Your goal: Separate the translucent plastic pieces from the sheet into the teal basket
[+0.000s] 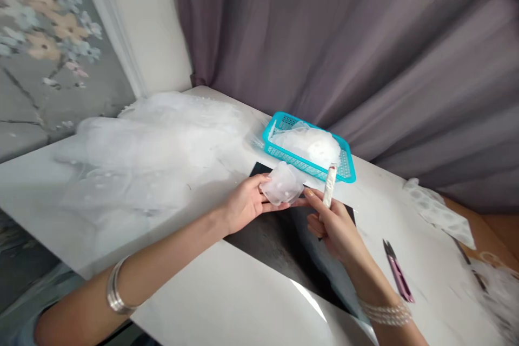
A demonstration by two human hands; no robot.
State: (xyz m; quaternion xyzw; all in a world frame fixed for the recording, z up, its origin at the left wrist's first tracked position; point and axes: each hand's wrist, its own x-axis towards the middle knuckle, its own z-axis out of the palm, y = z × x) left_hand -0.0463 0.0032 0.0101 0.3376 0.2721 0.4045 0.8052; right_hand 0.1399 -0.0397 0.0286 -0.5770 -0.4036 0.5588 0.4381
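Observation:
My left hand is closed on the edge of a sheer white fabric flower, its thumb on top and fingers underneath. Small pale dots show on the petals. In my right hand a short stick wrapped in white points up and away, with a small reddish-brown mark at its tip. The right fingertips are at the flower's right edge; whether they touch it I cannot tell. Both hands are above a dark, glossy flat sheet on the white table.
Behind the flower stands a turquoise basket holding white sheer pieces. A large heap of white tulle covers the table's left side. Pink-handled thread snips lie at right, near white patterned fabric. A purple-grey curtain hangs behind.

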